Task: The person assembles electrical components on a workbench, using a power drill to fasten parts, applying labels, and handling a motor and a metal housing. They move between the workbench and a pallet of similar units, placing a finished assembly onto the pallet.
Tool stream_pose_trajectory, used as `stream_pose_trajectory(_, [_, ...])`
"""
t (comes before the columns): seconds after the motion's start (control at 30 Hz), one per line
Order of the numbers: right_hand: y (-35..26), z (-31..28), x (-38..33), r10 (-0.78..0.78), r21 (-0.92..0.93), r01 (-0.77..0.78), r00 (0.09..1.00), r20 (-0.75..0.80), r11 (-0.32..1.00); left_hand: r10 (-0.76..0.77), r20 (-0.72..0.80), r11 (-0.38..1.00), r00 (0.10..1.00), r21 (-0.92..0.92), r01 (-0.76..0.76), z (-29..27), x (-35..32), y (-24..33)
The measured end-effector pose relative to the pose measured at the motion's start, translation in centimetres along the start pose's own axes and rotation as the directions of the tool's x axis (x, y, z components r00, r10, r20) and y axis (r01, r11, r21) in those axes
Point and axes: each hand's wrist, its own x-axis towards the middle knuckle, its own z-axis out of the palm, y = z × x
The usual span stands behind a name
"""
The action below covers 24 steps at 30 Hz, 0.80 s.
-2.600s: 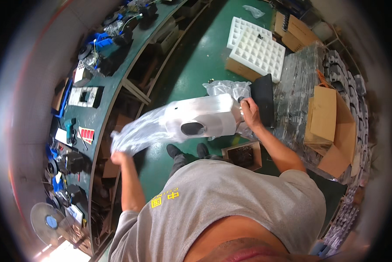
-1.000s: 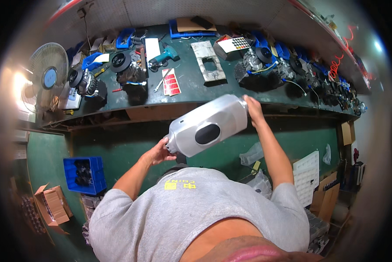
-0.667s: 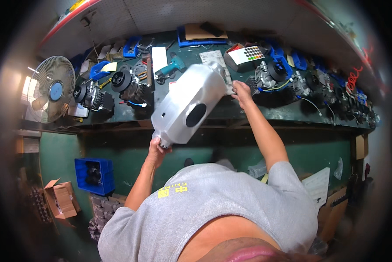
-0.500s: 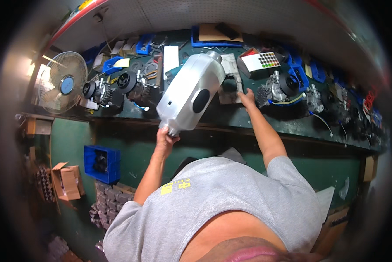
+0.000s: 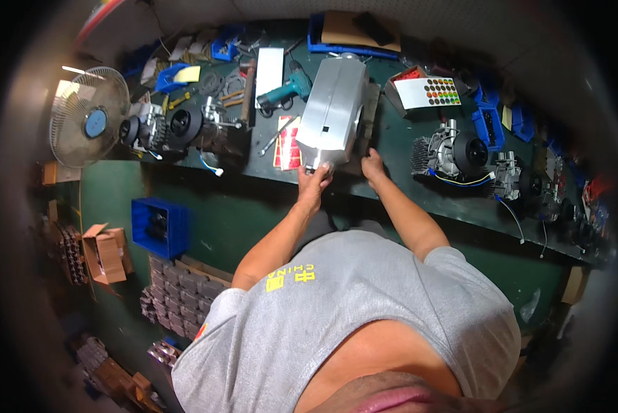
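Head view, with the clock read from the wearer's chest, shows a dark green workbench (image 5: pixel 395 129) spanning 10 to 2 o'clock. A desk fan (image 5: pixel 92 124) stands at 10. At 12 is the faceted silver metal casing (image 5: pixel 331 103), over the bench top, its near end close to the front edge.

Reading now from the casing, part of a grey plate (image 5: pixel 371 107) shows just beside it at 3 o'clock. 1 blower assembly (image 5: pixel 469 153) stands at 4 and 2 more at 9, all apart from it. A teal power drill (image 5: pixel 292 88) lies near 10, a red label sheet (image 5: pixel 288 143) at 8.

The left hand (image 5: pixel 314 184) grips the casing's near end at between 6 and 7 o'clock. The right hand (image 5: pixel 374 168) is at 5, fingers partly curled beside the plate; whether they pinch it, I cannot tell.

Setting down looks nearly complete: no wrapping shows on the casing, and it is over the bench. Letting go remains undone, and whether its full weight rests there is unclear.
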Motion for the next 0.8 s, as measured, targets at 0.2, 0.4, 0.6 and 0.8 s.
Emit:
stream_pose_trajectory(0.2, [-1.1,-2.9,-0.3,0.028,0.036,-0.034,0.987,0.156,0.999,-0.145,0.007,0.954,0.989,0.266,0.138,-0.3,-1.2,-2.1])
stream_pose_trajectory(0.4, [-0.6,-3.7,-0.9,-0.002,0.097,-0.018,0.98,0.201,0.995,-0.194,0.124,0.909,0.973,0.396,0.131,-2.9,-0.5,-0.7])
stream_pose_trajectory(0.6, [2.5,-4.3,-1.3,0.141,0.194,-0.211,0.937,0.32,0.958,-0.254,0.18,0.857,0.95,0.498,0.135,-6.2,0.1,1.6])
stream_pose_trajectory(0.8, [0.3,-5.1,-3.9,0.202,0.201,-0.294,0.902,0.38,0.934,-0.225,0.089,0.902,0.97,0.396,0.173,-6.5,2.4,2.7])
